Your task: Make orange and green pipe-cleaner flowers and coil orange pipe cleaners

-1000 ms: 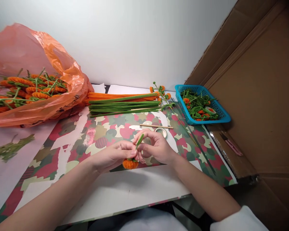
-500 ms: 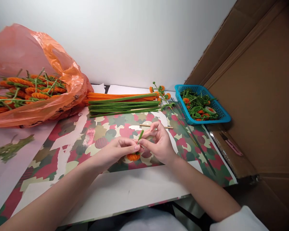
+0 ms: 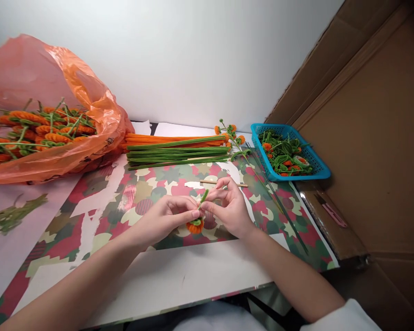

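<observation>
Between my two hands is a small pipe-cleaner flower, its ribbed orange head hanging below my fingers and its green stem pointing up. My left hand pinches it near the green base with thumb and forefinger. The thumb and forefinger of my right hand close on the green stem from the other side, its other fingers curled. Fingers partly hide where stem and base meet. Just beyond my right hand a thin wooden stick lies on the patterned table covering.
An orange plastic bag at left holds many orange-and-green flowers. Orange and green pipe cleaners lie along the back. A finished flower spray lies beside the blue basket of green and orange pieces. A pink cutter rests on cardboard at right.
The flower head has turned and shifted slightly right, so more of its green base shows. Both hands keep their pinch in nearly the same place.
</observation>
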The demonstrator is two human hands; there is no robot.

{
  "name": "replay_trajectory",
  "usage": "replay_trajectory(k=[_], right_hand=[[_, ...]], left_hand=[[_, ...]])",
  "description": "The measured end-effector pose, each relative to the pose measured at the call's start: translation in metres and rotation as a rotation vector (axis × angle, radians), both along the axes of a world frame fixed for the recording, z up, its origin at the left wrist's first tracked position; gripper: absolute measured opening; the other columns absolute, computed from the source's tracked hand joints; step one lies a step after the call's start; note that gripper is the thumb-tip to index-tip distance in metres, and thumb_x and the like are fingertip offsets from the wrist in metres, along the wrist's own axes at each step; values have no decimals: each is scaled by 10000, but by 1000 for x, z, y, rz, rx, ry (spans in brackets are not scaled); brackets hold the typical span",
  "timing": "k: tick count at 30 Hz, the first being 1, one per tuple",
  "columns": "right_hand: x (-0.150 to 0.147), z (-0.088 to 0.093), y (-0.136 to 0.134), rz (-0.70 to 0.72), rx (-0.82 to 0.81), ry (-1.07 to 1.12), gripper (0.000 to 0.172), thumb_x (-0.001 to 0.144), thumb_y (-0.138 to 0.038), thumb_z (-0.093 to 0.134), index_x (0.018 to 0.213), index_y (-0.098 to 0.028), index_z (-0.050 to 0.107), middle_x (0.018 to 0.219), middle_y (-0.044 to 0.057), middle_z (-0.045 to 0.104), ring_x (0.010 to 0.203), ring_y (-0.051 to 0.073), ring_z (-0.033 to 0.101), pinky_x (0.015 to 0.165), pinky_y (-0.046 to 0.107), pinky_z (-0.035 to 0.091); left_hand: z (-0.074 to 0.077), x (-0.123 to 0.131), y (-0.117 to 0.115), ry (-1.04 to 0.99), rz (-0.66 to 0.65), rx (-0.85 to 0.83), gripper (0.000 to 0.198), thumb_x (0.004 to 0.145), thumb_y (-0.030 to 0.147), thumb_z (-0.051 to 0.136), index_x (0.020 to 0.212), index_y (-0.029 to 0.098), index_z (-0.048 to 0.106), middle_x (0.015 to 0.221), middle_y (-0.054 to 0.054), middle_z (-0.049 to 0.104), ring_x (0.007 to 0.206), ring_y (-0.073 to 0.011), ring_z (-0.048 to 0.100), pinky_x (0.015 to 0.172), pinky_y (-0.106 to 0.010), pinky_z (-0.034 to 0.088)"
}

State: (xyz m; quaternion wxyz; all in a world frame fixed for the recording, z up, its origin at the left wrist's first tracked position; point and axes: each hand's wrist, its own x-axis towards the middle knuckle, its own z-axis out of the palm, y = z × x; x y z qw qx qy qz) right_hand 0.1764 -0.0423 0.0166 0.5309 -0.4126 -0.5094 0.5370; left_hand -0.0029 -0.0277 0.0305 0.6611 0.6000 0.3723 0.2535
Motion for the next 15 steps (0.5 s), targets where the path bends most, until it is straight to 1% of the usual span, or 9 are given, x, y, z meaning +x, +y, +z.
replay_trajectory(k=[2,4,6,7,8,10,12,15], right_hand=[[2,0,0,72,-39,70,487,650,-221,808,878,-261,380,634,-94,672,633,122,624,680,282,502],[2,0,-2,128,-96,129,541,616,-248,837,884,-266,367,622,-96,661,605,126,609,590,258,491],[2,0,-3,181,-149,181,570,609,-271,846,886,-270,349,624,-96,658,559,123,591,497,229,458],[2,0,-3,201,-165,205,571,617,-278,843,886,-271,338,625,-99,657,528,115,576,464,216,441],[2,-1,-3,210,-170,224,567,630,-280,836,884,-271,329,623,-103,655,502,106,562,448,207,431],[2,-1,-2,189,-151,242,544,661,-268,818,875,-269,318,618,-112,650,491,93,556,467,206,443],[2,-1,-1,122,-104,228,523,675,-236,805,860,-263,317,614,-116,646,543,93,582,537,219,474],[0,-1,-1,-9,-52,179,490,687,-202,785,841,-258,324,627,-109,651,641,102,612,626,237,485]], left_hand=[[-2,-3,2,-106,-123,-214,265,778,400,704,671,158,696,775,-38,653,654,-124,556,573,-225,430],[-5,-4,2,-208,-212,-350,254,735,401,750,678,156,714,757,-45,664,729,-151,591,672,-254,463],[-9,-3,1,-267,-258,-395,247,727,403,759,699,160,728,746,-47,672,762,-166,607,715,-274,467],[-10,-2,1,-268,-258,-379,242,740,399,748,702,161,728,754,-47,675,762,-164,607,710,-272,465],[-11,-1,1,-247,-241,-340,237,759,390,732,700,161,722,766,-47,678,757,-160,602,699,-266,460],[-11,1,0,-152,-165,-205,237,798,374,691,701,158,706,765,-40,673,709,-145,579,647,-251,445],[-9,4,-1,-19,-37,-14,214,807,366,676,747,162,701,766,-36,670,684,-146,565,616,-250,436],[-7,8,-4,117,166,285,149,788,329,690,781,180,683,821,-43,686,752,-179,596,676,-275,462]])
